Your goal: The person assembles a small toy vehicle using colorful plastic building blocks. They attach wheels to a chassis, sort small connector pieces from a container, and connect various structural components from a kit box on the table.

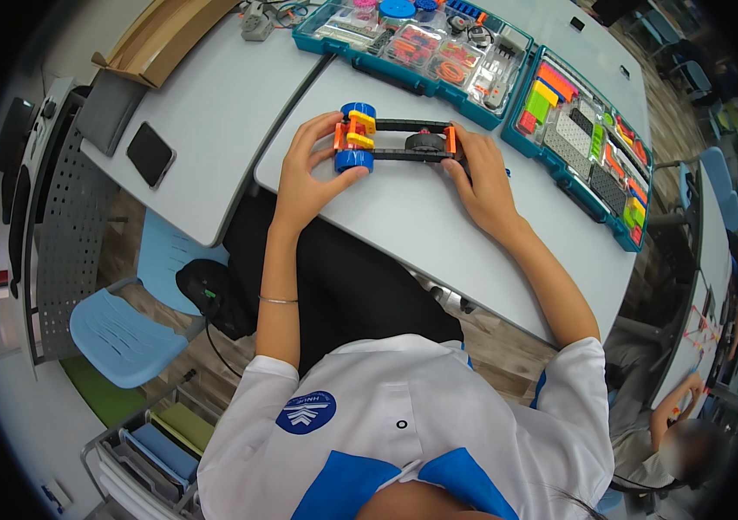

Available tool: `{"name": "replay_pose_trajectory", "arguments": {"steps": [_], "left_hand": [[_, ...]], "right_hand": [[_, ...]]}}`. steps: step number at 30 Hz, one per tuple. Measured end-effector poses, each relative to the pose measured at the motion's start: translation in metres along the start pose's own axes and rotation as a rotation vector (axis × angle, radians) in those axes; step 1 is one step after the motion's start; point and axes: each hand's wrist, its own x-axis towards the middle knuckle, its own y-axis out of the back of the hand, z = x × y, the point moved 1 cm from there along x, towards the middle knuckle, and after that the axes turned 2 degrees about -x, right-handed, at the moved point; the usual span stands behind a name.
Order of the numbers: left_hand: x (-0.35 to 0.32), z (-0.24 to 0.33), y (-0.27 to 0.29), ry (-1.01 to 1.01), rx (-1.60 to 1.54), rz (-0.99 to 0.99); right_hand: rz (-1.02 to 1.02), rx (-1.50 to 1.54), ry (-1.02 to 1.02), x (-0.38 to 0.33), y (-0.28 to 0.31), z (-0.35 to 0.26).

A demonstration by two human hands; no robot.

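Between my two hands, at the white table's near side, is a small toy vehicle built from plastic construction pieces (386, 158). Two long black beams form its frame, with blue wheels and yellow and orange parts at the left end. A dark wheel sits between the beams near the orange right end. My left hand (306, 173) curls around the blue-wheeled end, thumb on the near wheel and fingers on the far side. My right hand (483, 180) grips the orange right end, where its fingers partly hide the end piece.
Two teal cases of building parts, one (425, 87) behind the vehicle and another (560, 178) to its right, lie open. On the left table are a phone (151, 155) and a cardboard box (156, 43). A blue chair (122, 334) stands left. Another person (677, 433) sits at far right.
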Motion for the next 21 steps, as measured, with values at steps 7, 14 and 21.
{"name": "replay_pose_trajectory", "arguments": {"steps": [7,14,21], "left_hand": [[0.005,-0.003,0.007,0.113,-0.064,-0.047],[0.001,-0.003,0.005,0.069,-0.016,0.005],[0.003,-0.008,0.003,0.088,0.011,0.029]], "right_hand": [[-0.026,0.024,-0.028,0.009,-0.002,0.0],[-0.008,0.027,-0.008,0.006,-0.002,0.0],[0.061,-0.137,0.092,0.009,-0.002,-0.013]]}}
